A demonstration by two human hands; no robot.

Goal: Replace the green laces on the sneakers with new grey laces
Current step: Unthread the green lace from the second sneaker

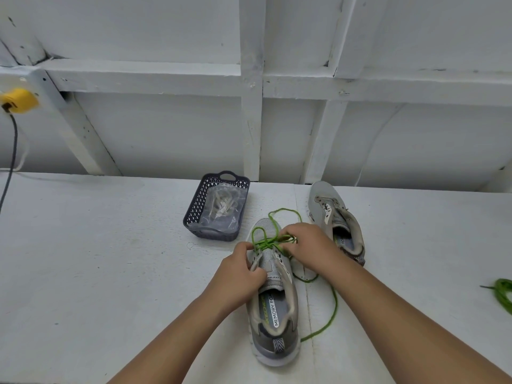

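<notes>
My left hand (243,270) grips the near sneaker (273,297) at its eyelet flap; my right hand (310,245) pinches its green lace (270,241) (half undone). Grey laces (221,206) sit bagged in the basket (191,217).

Your near sneaker (273,300) lies on the table (97,273) straight before you, toe pointing away; the second sneaker (336,220) lies behind it to the right; the basket (216,206) sits behind and left, a bagged lace bundle (223,207) in it; a loose lace (502,293) lies far right.
</notes>
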